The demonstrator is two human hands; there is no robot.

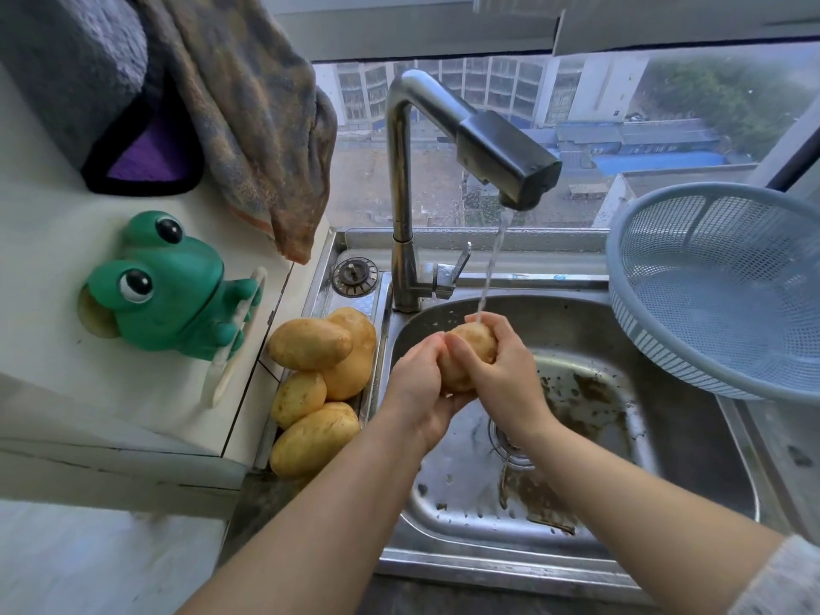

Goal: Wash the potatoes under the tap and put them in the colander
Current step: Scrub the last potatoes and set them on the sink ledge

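Both the left hand (419,383) and the right hand (501,370) wrap around one potato (472,348) under the water from the tap (506,157) over the sink (665,437), four more potatoes (310,344) wait on the left, and the blue colander (719,295) sits on the right.

Home kitchen, steel sink (692,441) with running tap (401,179), towels (248,126) hung by the window (577,126), green frog holder (164,286) on the tabletop (66,392), high-rise view outside
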